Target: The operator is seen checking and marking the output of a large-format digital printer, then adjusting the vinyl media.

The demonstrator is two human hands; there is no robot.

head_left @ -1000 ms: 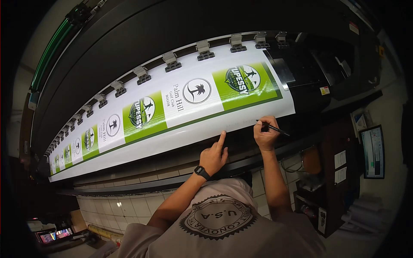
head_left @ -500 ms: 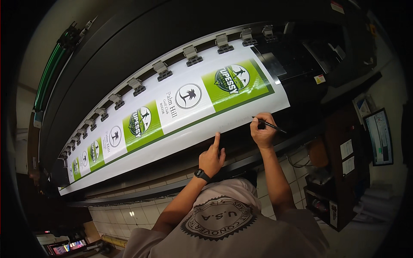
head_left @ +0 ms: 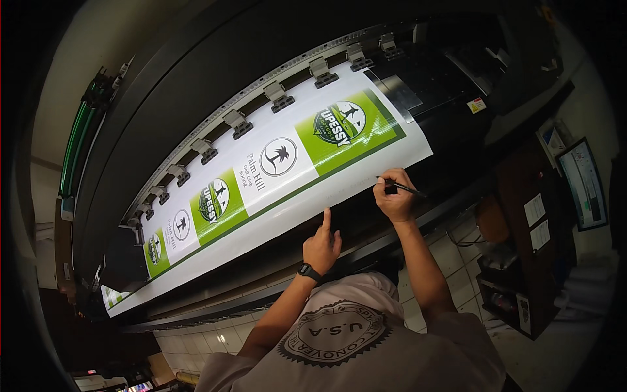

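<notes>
The sheet (head_left: 261, 228) is white along its lower margin, with faint grey marks. Above that, lime-green panels (head_left: 385, 124) alternate with white ones in a repeating row, edged below by a dark green strip (head_left: 361, 156). The green carries a round emblem (head_left: 341, 124) in white, black and dark green; the white carries a dark palm tree (head_left: 279, 157) inside a ring, beside dark lettering. The pen (head_left: 408, 188) is black, as is the watch (head_left: 307, 271). The shirt (head_left: 418, 346) is greyish taupe, with a black, zigzag-edged round badge (head_left: 333, 336). The printer (head_left: 215, 65) is black, its clamps (head_left: 281, 98) grey and black. The tube (head_left: 75, 144) is green, and the floor tiles (head_left: 215, 340) are off-white with a grid of darker joints.
</notes>
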